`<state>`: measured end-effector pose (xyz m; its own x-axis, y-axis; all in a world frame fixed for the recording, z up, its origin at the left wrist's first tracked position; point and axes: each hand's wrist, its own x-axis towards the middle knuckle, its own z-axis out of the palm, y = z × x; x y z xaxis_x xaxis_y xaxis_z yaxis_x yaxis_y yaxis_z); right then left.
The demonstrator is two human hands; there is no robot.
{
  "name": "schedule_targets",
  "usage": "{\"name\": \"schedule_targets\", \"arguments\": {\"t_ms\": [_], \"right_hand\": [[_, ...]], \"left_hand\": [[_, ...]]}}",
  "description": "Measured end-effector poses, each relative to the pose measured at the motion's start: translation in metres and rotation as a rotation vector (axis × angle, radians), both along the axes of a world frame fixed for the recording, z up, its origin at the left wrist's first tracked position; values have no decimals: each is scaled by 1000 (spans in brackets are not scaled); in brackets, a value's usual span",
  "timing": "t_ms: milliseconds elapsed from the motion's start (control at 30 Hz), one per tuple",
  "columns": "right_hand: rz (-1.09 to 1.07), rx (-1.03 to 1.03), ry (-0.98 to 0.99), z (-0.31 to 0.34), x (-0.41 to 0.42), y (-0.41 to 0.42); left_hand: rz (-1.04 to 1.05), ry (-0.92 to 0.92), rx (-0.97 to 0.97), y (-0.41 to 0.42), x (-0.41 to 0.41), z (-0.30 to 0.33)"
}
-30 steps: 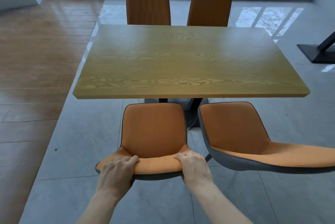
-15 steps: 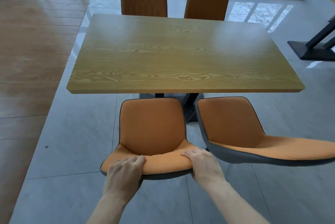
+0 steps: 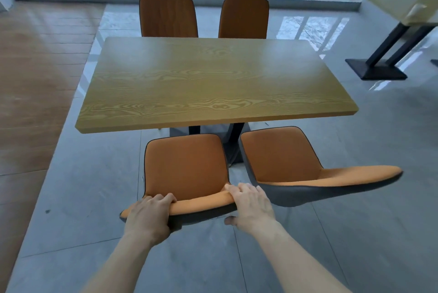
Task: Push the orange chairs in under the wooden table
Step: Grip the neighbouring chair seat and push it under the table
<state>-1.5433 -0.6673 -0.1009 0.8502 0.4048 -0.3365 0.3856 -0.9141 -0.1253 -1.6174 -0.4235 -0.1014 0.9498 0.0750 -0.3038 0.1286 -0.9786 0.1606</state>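
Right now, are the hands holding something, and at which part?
Yes. The left hand and right hand both grip the top edge of the near left orange chair's backrest, one at each end.

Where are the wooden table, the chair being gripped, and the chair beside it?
Wooden table point(image 3: 213, 79), head view: middle of the tabletop.
Gripped orange chair point(image 3: 187, 164), head view: front of its backrest.
Neighbouring orange chair point(image 3: 279, 152), head view: front of its backrest.
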Motion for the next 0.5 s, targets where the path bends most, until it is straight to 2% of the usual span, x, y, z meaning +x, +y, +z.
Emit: {"name": "schedule_targets", "arguments": {"t_ms": [100,267,367,500], "right_hand": [[-16,45,-10,15,0,-25],[-74,54,-21,33,21,-103],[-92,91,-71,37,48,-169],[-80,22,-90,36,93,-276]], "left_hand": [[11,97,49,-13,3,16],[-82,-108,-172,-88,23,40],[-62,-117,-292,-156,43,41],[-66,-138,-318,-260,74,38]]}}
